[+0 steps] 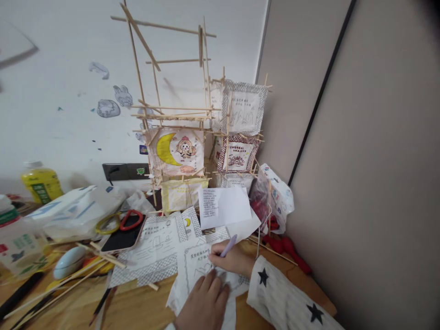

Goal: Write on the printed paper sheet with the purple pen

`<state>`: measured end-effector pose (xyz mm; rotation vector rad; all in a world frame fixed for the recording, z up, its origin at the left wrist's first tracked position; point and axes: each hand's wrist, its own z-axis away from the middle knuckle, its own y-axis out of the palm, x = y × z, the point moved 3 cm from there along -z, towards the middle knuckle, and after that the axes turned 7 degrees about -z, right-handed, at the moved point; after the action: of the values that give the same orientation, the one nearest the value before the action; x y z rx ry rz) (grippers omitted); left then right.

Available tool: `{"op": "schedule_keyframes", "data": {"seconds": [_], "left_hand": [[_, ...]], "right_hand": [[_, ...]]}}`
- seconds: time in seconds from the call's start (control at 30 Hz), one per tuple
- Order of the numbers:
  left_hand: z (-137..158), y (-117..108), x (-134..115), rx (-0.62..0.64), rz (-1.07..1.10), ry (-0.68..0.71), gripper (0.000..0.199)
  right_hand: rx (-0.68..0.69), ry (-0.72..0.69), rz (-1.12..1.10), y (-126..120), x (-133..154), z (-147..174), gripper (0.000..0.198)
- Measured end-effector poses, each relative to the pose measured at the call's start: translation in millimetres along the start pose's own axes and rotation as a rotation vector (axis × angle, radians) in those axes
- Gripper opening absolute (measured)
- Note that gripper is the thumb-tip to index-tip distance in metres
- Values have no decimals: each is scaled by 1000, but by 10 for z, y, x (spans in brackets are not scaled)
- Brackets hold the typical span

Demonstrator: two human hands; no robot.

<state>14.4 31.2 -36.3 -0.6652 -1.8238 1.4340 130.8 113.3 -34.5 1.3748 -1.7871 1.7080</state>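
My right hand (237, 260) grips a light purple pen (229, 245), its tip hidden behind the fingers, over a thin white sheet of paper (185, 279). That sheet carries handwritten characters and a line drawing inside a wavy border. Flat on its lower part lies my left hand (203, 300), fingers stretched out and holding nothing. Left of it, another drawn sheet (158, 247) with a cross-hatched border and a boat shape lies on the table. Just beyond my right hand, a white page of handwritten lines (225, 208) leans against the stick frame.
A tall wooden-stick frame (177, 117) with decorated paper panels stands at the back. To the left are a phone (123, 236), red-handled scissors (131, 220), loose sticks (68, 286), a pale blue egg-shaped object (69, 262) and a yellow bottle (41, 183). Plastic bags (275, 197) sit right.
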Motion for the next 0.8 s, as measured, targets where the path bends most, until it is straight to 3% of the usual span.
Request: {"op": "schedule_keyframes", "data": {"seconds": [0.8], "left_hand": [[-9, 50, 1, 22, 16, 2, 35]], "right_hand": [[27, -21, 45, -24, 37, 0, 25]]}}
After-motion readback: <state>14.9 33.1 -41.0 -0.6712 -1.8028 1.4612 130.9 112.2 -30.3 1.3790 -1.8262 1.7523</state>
